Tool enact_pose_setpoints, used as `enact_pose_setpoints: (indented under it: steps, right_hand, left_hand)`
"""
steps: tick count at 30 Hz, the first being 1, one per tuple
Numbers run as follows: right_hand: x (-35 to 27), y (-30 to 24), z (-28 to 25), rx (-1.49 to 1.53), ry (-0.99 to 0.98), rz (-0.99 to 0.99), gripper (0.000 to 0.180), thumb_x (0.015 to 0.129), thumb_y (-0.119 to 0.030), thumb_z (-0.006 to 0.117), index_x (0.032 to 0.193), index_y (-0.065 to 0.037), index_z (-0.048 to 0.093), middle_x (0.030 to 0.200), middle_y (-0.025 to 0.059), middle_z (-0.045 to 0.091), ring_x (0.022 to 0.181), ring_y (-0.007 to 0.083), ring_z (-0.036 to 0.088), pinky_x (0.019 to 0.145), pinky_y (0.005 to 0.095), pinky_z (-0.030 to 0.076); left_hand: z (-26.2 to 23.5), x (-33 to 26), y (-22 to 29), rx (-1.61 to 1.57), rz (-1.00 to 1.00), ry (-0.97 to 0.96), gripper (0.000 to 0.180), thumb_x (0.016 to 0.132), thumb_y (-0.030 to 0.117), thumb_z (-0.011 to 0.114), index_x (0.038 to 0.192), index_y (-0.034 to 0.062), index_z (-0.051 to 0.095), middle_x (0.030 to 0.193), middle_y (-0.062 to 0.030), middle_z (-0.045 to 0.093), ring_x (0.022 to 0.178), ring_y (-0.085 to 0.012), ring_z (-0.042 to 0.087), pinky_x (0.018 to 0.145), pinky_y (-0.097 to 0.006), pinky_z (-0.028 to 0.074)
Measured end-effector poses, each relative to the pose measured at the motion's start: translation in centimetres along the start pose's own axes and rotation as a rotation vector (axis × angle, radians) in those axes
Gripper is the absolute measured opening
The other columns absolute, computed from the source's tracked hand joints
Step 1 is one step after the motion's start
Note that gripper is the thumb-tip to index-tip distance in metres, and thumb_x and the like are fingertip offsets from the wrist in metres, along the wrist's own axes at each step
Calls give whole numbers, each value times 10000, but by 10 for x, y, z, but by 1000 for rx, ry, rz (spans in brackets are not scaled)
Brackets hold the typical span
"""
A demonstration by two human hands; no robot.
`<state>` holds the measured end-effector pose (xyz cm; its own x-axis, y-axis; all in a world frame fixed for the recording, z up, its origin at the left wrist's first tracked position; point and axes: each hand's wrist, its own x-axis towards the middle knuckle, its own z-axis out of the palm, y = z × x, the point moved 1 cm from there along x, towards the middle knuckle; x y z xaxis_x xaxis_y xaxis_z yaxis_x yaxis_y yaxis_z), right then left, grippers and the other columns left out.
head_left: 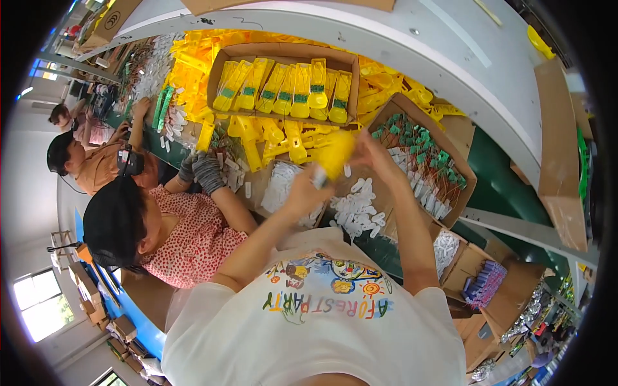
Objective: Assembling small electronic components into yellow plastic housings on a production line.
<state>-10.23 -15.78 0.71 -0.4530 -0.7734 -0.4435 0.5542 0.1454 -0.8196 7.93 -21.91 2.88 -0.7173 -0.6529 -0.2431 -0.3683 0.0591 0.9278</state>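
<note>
My left hand [310, 192] is closed around the lower end of a yellow plastic housing [337, 154], which is tilted upward and blurred by motion. A pale grey or white part [319, 176] shows at its lower end, by my left fingers. My right hand [377, 158] is at the housing's right side, its fingers bent toward it; blur hides whether they grip it. Just below my hands lies a heap of small white plastic pieces [358, 209]. Beyond them, a cardboard tray [283, 116] holds several yellow housings [300, 87] with green circuit boards inside.
At right, a cardboard box [465, 186] holds green circuit boards with wires [425, 151]. More white pieces [282, 183] lie at left. Loose yellow housings [193, 58] cover the far table. A co-worker's gloved hands [205, 172] work close on the left. A shelf edge [412, 48] spans the far side.
</note>
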Motion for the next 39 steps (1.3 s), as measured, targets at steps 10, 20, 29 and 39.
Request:
enact_pose_setpoints:
  steps: [10, 20, 29, 39]
  right_hand:
    - [26, 55, -3, -933, 158, -572, 105, 823, -116, 594, 905, -59, 625, 844, 118, 627, 779, 294, 621, 641, 344, 484]
    - [-5, 128, -28, -1366, 146, -650, 354, 774, -134, 618, 1124, -96, 583, 1022, 79, 589, 869, 283, 614, 699, 362, 501]
    - [-18, 132, -54, -981, 374, -307, 271, 779, -232, 656, 971, -43, 620, 804, 118, 642, 679, 242, 633, 576, 325, 494]
    - [-29, 137, -36, -1235, 161, -412, 198, 769, -166, 642, 911, -31, 612, 820, 146, 625, 713, 288, 630, 660, 361, 521]
  left_hand:
    - [-92, 132, -6, 601, 582, 703, 528, 761, 124, 644, 1219, -17, 421, 1195, -223, 475, 1124, -396, 409, 962, -471, 291]
    - [4, 29, -62, 482, 364, 59, 414, 706, 42, 626, 1113, 50, 549, 1065, -153, 572, 1036, -346, 513, 880, -397, 420]
    - [-2, 14, -83, 93, 193, 263, 301, 822, 183, 621, 1055, 65, 470, 873, -71, 526, 751, -207, 559, 667, -353, 466]
    - [-8, -31, -59, -898, -527, 7, 266, 905, 266, 523, 1095, 87, 476, 793, -43, 509, 582, -143, 504, 543, -309, 459]
